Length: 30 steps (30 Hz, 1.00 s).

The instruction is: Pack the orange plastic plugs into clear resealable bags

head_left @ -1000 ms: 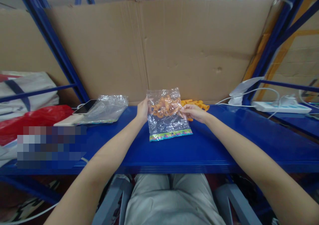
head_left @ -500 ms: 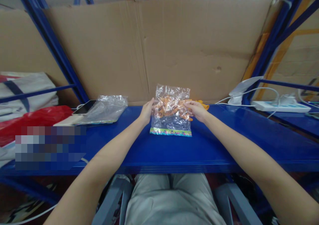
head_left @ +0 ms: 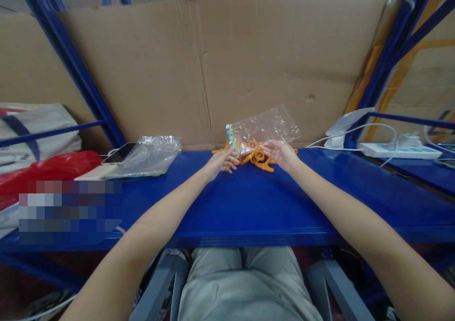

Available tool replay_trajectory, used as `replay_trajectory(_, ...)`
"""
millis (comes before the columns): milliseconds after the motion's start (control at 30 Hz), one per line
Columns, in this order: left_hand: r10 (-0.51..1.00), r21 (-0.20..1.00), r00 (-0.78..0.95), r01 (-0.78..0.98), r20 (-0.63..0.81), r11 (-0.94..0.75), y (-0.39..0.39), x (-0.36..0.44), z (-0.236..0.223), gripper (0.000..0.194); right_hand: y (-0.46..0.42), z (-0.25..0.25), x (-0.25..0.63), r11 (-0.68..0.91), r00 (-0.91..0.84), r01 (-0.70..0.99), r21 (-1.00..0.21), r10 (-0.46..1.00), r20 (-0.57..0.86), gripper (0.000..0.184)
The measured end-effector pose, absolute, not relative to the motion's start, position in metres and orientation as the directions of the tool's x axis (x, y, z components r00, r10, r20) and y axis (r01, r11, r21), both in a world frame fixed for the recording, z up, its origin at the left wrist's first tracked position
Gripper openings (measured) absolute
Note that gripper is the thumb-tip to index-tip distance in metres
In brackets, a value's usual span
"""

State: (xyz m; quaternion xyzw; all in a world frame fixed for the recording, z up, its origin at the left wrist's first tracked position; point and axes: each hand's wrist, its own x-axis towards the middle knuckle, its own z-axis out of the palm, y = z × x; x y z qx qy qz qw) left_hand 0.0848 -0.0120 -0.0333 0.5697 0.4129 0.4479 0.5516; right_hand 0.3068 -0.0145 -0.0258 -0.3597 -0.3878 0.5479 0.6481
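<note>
A clear plastic bag [head_left: 275, 126] with a colourful printed strip at its left end is tilted above the table, against the cardboard. Orange plastic pieces [head_left: 262, 162] with ring-shaped parts lie beneath and around it; through the film I cannot tell which are inside. My right hand [head_left: 283, 156] pinches the bag's lower edge, close to the orange pieces. Beside the printed strip is my left hand [head_left: 221, 163], its fingers apart and slightly bent, near the pieces at the left of the pile. Whether its fingertips touch the bag is unclear.
On the left of the blue table [head_left: 256, 212] lie flat clear bags [head_left: 152, 155], a phone [head_left: 120, 153] and a red plastic bag [head_left: 57, 169]. A white power strip [head_left: 400, 151] with cables is at the right. Cardboard [head_left: 291, 50] stands behind, between blue posts.
The bag has turned so its printed strip, formerly nearest me, now points left. My left hand has come off the bag's side edge; more orange pieces show on the table.
</note>
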Motion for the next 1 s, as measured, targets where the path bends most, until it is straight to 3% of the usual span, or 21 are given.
replay_trajectory(133,0.983,0.992,0.18,0.124,-0.016,-0.006,-0.013,0.089,-0.038,0.028,-0.019,-0.025,0.3,0.08,0.027,-0.454,-0.887,0.997,0.077,0.024)
replay_trajectory(300,0.999,0.994,0.035,0.108,-0.018,0.014,-0.01,0.084,-0.038,0.026,-0.019,-0.028,0.297,0.121,0.003,-0.452,-0.884,0.991,0.134,0.029)
replay_trajectory(500,0.995,0.997,0.099,0.07,0.024,-0.031,-0.006,0.083,-0.042,0.022,-0.017,-0.032,0.295,0.056,-0.059,-0.433,-0.9,0.994,0.09,0.028)
replay_trajectory(700,0.991,0.991,0.058,0.054,0.117,-0.12,-0.004,0.082,-0.041,0.021,-0.018,-0.034,0.295,0.054,0.083,-0.421,-0.905,0.996,0.021,0.026)
replay_trajectory(1000,0.992,0.991,-0.017,0.054,0.123,-0.122,-0.011,0.088,-0.029,0.028,-0.021,-0.028,0.293,0.087,0.248,-0.37,-0.925,0.969,-0.008,0.034)
